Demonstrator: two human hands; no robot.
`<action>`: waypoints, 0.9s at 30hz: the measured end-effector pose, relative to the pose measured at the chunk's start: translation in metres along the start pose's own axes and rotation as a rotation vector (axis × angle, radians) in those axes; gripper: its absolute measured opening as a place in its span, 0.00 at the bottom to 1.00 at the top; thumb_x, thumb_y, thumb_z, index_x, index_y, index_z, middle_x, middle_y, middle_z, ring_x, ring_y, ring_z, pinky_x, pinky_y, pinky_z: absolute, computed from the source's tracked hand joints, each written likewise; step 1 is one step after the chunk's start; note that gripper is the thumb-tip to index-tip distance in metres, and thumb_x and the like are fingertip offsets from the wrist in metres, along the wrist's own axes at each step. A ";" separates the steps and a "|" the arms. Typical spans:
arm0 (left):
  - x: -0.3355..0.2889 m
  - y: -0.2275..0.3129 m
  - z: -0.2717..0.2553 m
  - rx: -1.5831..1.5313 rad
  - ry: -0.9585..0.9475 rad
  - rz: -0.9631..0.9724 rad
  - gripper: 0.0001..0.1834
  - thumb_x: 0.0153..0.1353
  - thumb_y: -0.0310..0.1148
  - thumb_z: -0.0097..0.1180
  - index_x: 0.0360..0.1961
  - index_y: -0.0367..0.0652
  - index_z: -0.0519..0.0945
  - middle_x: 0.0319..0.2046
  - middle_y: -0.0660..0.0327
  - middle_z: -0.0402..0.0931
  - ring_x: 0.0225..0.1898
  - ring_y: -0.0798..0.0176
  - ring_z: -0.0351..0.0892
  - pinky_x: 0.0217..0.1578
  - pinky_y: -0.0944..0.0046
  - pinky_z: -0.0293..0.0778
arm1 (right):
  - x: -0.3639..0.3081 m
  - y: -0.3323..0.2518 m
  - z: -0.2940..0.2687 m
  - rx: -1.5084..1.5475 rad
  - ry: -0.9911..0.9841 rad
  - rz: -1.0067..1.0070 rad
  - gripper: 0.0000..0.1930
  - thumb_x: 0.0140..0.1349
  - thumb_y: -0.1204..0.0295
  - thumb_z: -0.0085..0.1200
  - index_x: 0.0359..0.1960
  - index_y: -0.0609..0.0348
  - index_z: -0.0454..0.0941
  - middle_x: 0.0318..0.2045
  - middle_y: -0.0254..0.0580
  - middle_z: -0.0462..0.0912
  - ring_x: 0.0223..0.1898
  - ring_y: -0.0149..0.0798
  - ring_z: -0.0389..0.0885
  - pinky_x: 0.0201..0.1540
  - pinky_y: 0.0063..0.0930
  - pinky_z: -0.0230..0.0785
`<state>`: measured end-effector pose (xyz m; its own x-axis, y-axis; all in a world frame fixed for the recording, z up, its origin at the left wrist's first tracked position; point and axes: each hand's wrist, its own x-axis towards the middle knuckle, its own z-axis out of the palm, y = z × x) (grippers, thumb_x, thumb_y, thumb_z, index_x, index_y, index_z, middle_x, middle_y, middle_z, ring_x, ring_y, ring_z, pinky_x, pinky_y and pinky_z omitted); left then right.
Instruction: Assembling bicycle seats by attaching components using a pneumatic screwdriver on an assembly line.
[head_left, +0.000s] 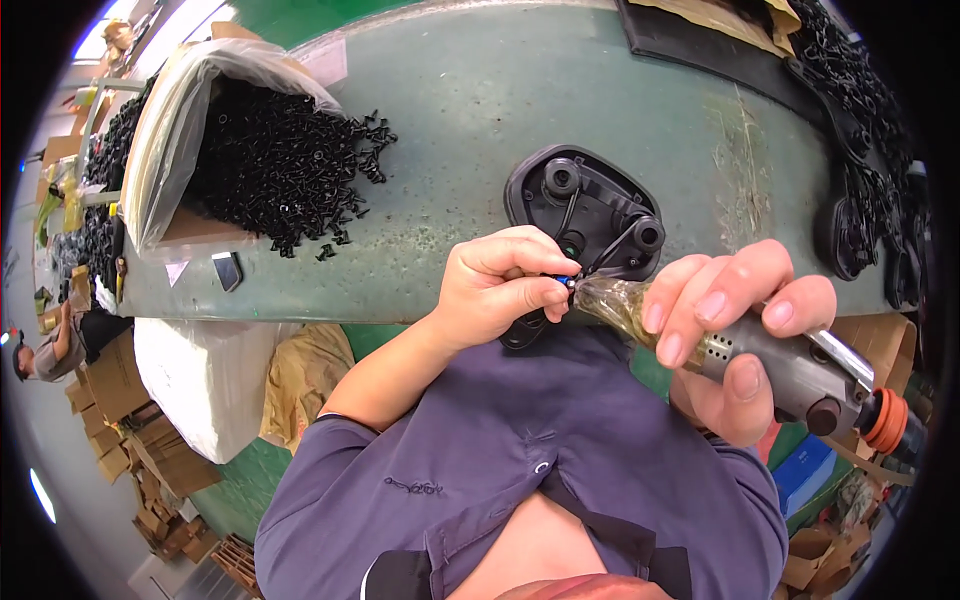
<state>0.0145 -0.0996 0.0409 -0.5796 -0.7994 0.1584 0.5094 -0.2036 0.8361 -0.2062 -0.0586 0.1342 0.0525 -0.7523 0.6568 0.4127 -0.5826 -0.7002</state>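
Note:
My right hand (738, 325) is wrapped round a grey pneumatic screwdriver (800, 378), its nose covered in clear, yellowed wrapping and pointing left. At the driver's tip, the thumb and forefinger of my left hand (508, 280) pinch a small blue-and-silver piece (564, 281); its exact kind is too small to make out. Just beyond my fingers lies a black plastic housing (583, 212) with round sockets, at the near edge of the table. Its narrow lower end is partly covered by my left hand.
A plastic-lined box (185, 130) lies on its side at the left, spilling black screws (290, 165) onto the green table (440, 130). Near it is a small dark rectangular object (228, 271). Black parts (850, 220) are heaped along the right edge. Another person (62, 335) is at far left.

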 end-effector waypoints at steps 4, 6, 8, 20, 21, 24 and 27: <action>0.007 0.011 0.000 -0.158 -0.097 -0.256 0.08 0.73 0.25 0.60 0.47 0.30 0.87 0.39 0.53 0.83 0.33 0.65 0.87 0.33 0.67 0.84 | 0.000 0.008 0.004 0.073 0.040 -0.067 0.19 0.72 0.68 0.60 0.58 0.54 0.66 0.51 0.50 0.76 0.35 0.39 0.86 0.43 0.40 0.80; 0.015 0.019 -0.002 0.129 -0.200 -0.106 0.09 0.73 0.27 0.61 0.47 0.31 0.87 0.39 0.52 0.84 0.35 0.64 0.88 0.36 0.65 0.84 | 0.000 0.004 -0.008 0.120 -0.039 -0.109 0.21 0.71 0.65 0.64 0.57 0.54 0.66 0.50 0.48 0.77 0.35 0.39 0.88 0.40 0.38 0.82; 0.039 0.020 -0.013 0.543 -0.397 0.291 0.16 0.69 0.34 0.66 0.51 0.32 0.86 0.43 0.51 0.86 0.47 0.53 0.87 0.51 0.55 0.82 | -0.003 -0.003 -0.012 0.058 -0.028 -0.130 0.17 0.72 0.67 0.60 0.56 0.53 0.67 0.49 0.46 0.77 0.32 0.36 0.85 0.38 0.35 0.81; 0.090 -0.033 -0.064 1.034 -0.103 0.245 0.28 0.52 0.35 0.79 0.51 0.37 0.81 0.49 0.48 0.86 0.51 0.45 0.88 0.53 0.54 0.84 | -0.004 -0.031 -0.021 -0.222 -0.025 -0.087 0.21 0.73 0.69 0.50 0.66 0.52 0.68 0.51 0.46 0.75 0.35 0.34 0.81 0.43 0.40 0.75; 0.082 -0.037 -0.059 1.031 -0.099 0.240 0.28 0.52 0.35 0.79 0.51 0.37 0.81 0.49 0.48 0.86 0.51 0.45 0.88 0.53 0.54 0.84 | -0.004 -0.030 -0.022 -0.237 -0.033 -0.088 0.22 0.73 0.69 0.50 0.67 0.52 0.68 0.52 0.47 0.75 0.35 0.34 0.81 0.43 0.40 0.75; 0.052 -0.050 -0.043 1.166 0.201 0.348 0.27 0.52 0.35 0.79 0.50 0.36 0.81 0.49 0.44 0.85 0.54 0.41 0.87 0.55 0.50 0.82 | -0.004 -0.028 -0.023 -0.261 -0.042 -0.096 0.22 0.73 0.69 0.49 0.67 0.52 0.68 0.52 0.47 0.75 0.35 0.35 0.81 0.43 0.41 0.75; 0.036 -0.039 -0.017 1.148 0.250 0.305 0.27 0.49 0.33 0.79 0.49 0.39 0.81 0.45 0.49 0.84 0.50 0.43 0.85 0.52 0.50 0.81 | 0.000 -0.026 -0.021 -0.251 -0.075 -0.075 0.22 0.72 0.69 0.49 0.67 0.52 0.69 0.52 0.48 0.76 0.35 0.35 0.81 0.44 0.42 0.75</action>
<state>-0.0153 -0.1297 0.0056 -0.3310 -0.8396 0.4306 -0.3301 0.5306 0.7807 -0.2361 -0.0497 0.1463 0.1009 -0.6849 0.7217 0.1805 -0.7007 -0.6902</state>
